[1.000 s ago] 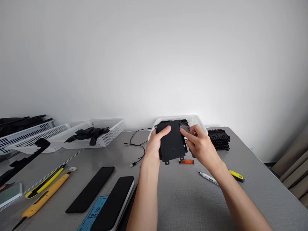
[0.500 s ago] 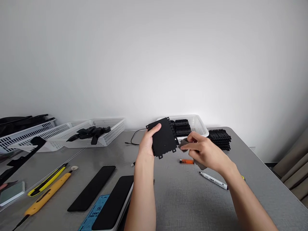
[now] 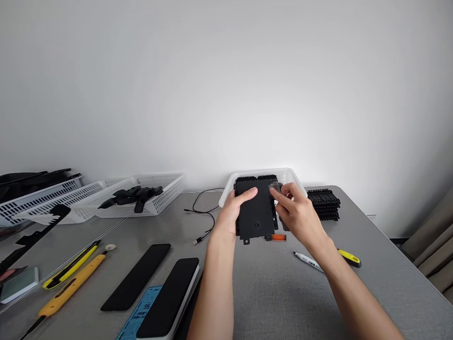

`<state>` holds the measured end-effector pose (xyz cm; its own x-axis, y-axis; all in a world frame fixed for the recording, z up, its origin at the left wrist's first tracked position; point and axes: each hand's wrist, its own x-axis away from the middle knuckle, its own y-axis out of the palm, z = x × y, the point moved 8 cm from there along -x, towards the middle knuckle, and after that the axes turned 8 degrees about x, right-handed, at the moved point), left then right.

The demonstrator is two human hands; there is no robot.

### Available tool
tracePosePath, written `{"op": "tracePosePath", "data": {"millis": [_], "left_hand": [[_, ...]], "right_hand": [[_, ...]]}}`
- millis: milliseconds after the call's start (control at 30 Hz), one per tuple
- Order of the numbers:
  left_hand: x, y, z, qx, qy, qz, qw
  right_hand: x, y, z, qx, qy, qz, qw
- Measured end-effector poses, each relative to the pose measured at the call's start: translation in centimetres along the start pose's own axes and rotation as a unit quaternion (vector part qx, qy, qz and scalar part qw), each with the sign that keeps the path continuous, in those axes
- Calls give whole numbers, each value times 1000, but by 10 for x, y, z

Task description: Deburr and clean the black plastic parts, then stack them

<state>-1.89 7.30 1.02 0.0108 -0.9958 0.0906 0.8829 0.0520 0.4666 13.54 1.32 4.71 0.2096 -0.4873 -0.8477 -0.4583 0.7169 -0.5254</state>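
My left hand (image 3: 228, 212) grips a flat black plastic panel (image 3: 256, 208) by its left side, with the thumb lying across its face. Small tabs with holes stick out along the panel's edges, and a round mark shows near its lower end. In my right hand (image 3: 299, 210) is a soft-looking grey pad (image 3: 275, 187), pinched between the fingers and pressed to the panel's upper right edge. More of the pad hangs below those fingers. The panel is raised over the table, in front of a white basket (image 3: 226, 193).
Ribbed black parts (image 3: 322, 204) are stacked at the right. An orange item (image 3: 279, 237), a white marker (image 3: 306, 259) and a yellow-handled tool (image 3: 349, 258) lie near my right arm. Leftward are a USB cable (image 3: 208, 226), black slabs (image 3: 136, 278), a yellow cutter (image 3: 72, 264) and another basket (image 3: 170, 193).
The panel has moved right and turned more upright in my left hand. My right hand has brought the grey pad from beside its lower right corner up to its upper right edge.
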Motion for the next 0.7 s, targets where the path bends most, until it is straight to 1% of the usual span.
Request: {"op": "tracePosePath", "data": {"millis": [100,233,400,467,500,533,567,633,700], "left_hand": [[1,-2,2,-1,16,21,1000],[-6,-6,7,15,36,12,999],[-18,-27,10,57,36,58,996],[-20,-29,13,48,47,49,997],[-21,-27,13,30,49,38,998],[-21,-25,12,7,49,27,998],[-22,-23,11,-19,49,17,998],[-23,-18,6,-61,46,0,997],[-24,-13,2,-85,56,-17,995]], "right_hand": [[0,4,-1,1,-23,-30,999],[4,5,-8,-30,-63,-96,993],[13,1,-21,-105,-95,-216,966],[14,-2,-21,-145,-83,-240,956],[13,-5,-17,-163,-66,-235,956],[10,-9,-12,-175,-39,-215,960],[6,-14,-4,-181,-5,-182,967],[1,-25,13,-177,66,-89,978],[-1,-33,24,-162,112,-3,980]]}}
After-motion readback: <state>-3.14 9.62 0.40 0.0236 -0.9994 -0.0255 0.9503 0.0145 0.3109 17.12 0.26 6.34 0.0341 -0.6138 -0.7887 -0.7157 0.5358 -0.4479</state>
